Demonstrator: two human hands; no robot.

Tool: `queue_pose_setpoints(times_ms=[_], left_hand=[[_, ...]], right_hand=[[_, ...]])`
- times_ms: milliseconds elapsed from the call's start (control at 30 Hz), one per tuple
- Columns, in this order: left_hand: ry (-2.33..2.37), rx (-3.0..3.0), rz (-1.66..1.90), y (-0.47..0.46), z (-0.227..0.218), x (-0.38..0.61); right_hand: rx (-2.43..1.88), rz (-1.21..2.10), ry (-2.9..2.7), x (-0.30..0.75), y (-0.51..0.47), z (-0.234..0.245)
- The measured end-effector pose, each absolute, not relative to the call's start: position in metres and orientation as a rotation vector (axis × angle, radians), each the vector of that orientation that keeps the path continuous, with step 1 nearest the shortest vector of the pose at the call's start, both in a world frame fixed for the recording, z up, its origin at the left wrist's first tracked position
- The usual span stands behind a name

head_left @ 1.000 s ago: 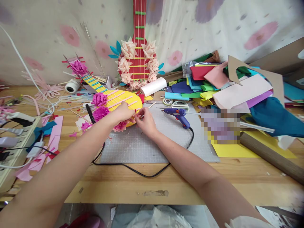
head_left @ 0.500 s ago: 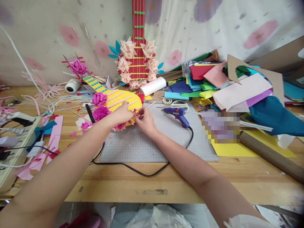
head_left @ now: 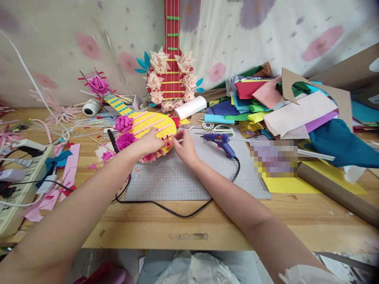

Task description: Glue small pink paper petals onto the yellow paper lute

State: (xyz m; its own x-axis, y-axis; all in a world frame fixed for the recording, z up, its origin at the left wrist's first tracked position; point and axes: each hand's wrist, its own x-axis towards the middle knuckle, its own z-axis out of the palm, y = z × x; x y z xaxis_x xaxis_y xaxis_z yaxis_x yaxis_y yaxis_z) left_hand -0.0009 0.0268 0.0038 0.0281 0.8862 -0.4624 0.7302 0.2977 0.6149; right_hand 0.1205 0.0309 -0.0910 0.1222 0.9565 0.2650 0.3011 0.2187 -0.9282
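A yellow paper guitar (head_left: 170, 124) with pink strips and paper flowers lies tilted on the grey cutting mat (head_left: 166, 183). My left hand (head_left: 150, 142) grips the guitar's lower body, its fingers bent over the front and partly hidden. Close to those fingers, a small pinkish-red paper flower (head_left: 168, 144) sits on the guitar near its lower edge. My right hand (head_left: 186, 148) is just right of this flower, with thumb and fingers apart and nothing visible between them. Behind its fingertips, the end of a thin wooden stick (head_left: 190, 128) shows.
Right of my hands lies a blue glue gun (head_left: 220, 142); its black cord (head_left: 183, 216) loops across the front. Scissors (head_left: 223, 129) and a white roll (head_left: 191, 107) lie behind. A red paper guitar (head_left: 171, 83) stands at the back. Coloured paper (head_left: 299, 114) is piled right, a power strip (head_left: 25, 189) left.
My right hand's fingers have loosened and drawn slightly up and right, away from the small flower, which now shows more fully. The left hand stays on the guitar.
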Motion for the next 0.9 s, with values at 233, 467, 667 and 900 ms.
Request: queue_pose_setpoints(times_ms=[233,467,667,900], left_hand=[[1.751,1.440,0.221,0.029,0.011,0.008],[1.794,1.411,0.228,0.028,0.018,0.013],[1.784,1.391,0.292,0.031,0.015,0.012],[1.779,1.338,0.369,0.039,0.004,0.010]], right_hand=[[-1.321,0.500,-1.780,0.127,0.023,-0.083],[-1.433,0.389,-1.834,0.112,0.025,-0.086],[-1.422,0.466,-1.745,0.114,0.028,-0.091],[-1.394,0.519,-1.699,0.115,0.029,-0.093]])
